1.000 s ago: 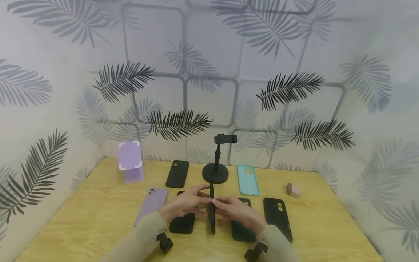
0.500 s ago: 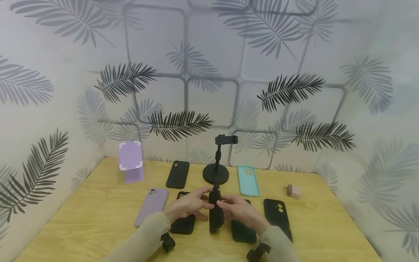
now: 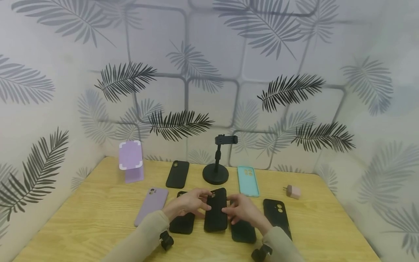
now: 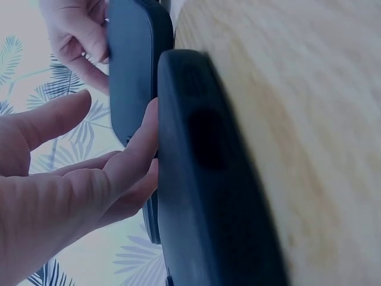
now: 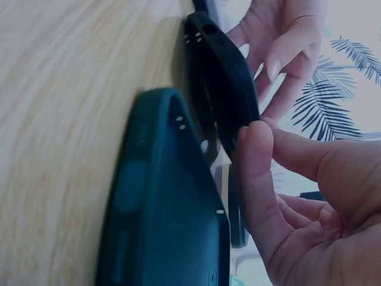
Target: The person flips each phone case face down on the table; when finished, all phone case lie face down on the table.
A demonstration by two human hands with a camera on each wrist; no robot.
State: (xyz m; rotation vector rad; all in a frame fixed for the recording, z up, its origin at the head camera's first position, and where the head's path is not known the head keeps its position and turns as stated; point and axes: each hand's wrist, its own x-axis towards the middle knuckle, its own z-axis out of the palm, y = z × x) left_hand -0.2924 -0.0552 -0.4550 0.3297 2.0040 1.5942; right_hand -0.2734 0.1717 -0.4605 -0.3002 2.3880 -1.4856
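A black phone case stands between the two hands, its back with the camera cutout turned toward the head view. My right hand pinches its right edge; the right wrist view shows thumb and finger meeting on the rim of the tilted case, hollow side showing. My left hand is at the left edge, and in the left wrist view its thumb is apart from the case. Under the left hand lies another black case. A dark green case lies below the right hand.
On the wooden table lie a lilac case, black cases at the back and right, and a turquoise case. A black stand, lilac holder and pink plug are at the back.
The black case has turned from edge-on to showing its back and come down toward the table. The right hand has moved right with its edge; the left hand has shifted slightly.
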